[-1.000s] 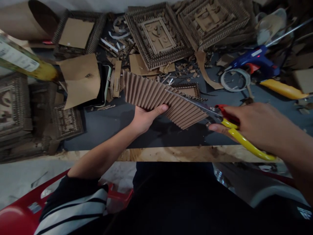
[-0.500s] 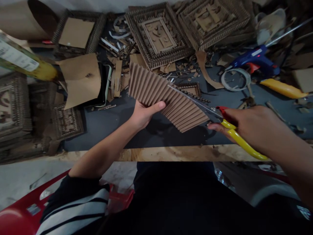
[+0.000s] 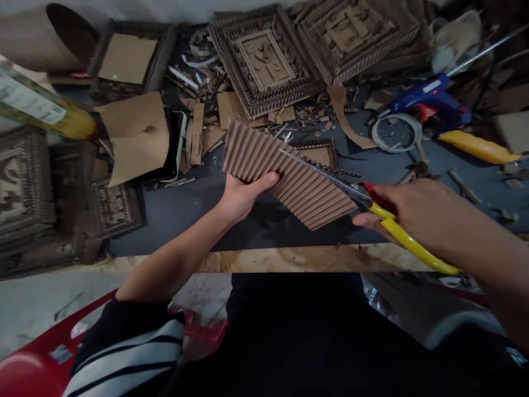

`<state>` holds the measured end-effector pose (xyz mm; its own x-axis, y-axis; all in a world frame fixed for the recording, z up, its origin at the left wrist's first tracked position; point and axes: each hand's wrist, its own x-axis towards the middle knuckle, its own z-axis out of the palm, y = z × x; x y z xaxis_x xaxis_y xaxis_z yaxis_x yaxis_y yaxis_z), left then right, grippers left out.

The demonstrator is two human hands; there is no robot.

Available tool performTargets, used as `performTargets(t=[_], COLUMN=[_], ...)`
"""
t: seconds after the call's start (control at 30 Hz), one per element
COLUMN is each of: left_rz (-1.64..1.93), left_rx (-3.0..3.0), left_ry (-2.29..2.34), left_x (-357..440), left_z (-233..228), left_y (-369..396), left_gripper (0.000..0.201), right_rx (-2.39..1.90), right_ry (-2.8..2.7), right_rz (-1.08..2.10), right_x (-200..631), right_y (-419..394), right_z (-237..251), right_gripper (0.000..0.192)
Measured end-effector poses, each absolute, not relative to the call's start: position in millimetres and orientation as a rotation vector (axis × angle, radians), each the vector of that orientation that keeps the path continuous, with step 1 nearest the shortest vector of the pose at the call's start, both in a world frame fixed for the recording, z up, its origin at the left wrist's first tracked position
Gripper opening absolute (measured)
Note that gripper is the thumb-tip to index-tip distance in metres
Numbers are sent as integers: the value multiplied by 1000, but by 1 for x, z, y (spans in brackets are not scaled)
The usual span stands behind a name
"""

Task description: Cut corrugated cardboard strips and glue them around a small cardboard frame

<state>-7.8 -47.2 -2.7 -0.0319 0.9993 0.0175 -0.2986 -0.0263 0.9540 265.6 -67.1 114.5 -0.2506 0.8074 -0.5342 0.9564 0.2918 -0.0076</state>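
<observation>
My left hand [image 3: 248, 193] grips a strip of corrugated cardboard [image 3: 308, 190] from below, thumb on top and the fingers hidden beneath. The ridged side faces up, and the strip slants down to the right above the table. My right hand [image 3: 421, 215] is closed around scissors with yellow and red handles [image 3: 417, 248]. Their blades lie along the far long edge of the cardboard, near its right end, with one blade showing over the ridges. Just behind the blades a small cardboard frame [image 3: 318, 154] lies on the dark table surface.
Larger layered cardboard frames [image 3: 264, 60] stand at the back, with scraps around them. On the right are a blue glue gun [image 3: 433, 102], a roll of tape [image 3: 374, 135] and a yellow cutter [image 3: 479, 148]. A bottle [image 3: 45, 105] leans in at left. A wooden edge [image 3: 289, 259] borders the table.
The left end of the cardboard has dipped slightly and shifted right. The scissor blades have slid a little along its far edge, and both hands keep their grip.
</observation>
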Motion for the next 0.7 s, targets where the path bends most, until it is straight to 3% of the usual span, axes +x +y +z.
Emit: performTargets(t=[0.33,0.7], left_rz=[1336,1304], left_rx=[988,1035], left_ry=[1003,1027], left_x=[-7,-8], left_z=[-4,-9], left_y=[-47,-51], left_gripper=[99,94], right_rx=[1587,1553], right_ry=[2153,2136], right_rz=[-374,-459], right_x=[261,259], right_y=[-75,-69], right_z=[108,111], right_gripper=[30,22])
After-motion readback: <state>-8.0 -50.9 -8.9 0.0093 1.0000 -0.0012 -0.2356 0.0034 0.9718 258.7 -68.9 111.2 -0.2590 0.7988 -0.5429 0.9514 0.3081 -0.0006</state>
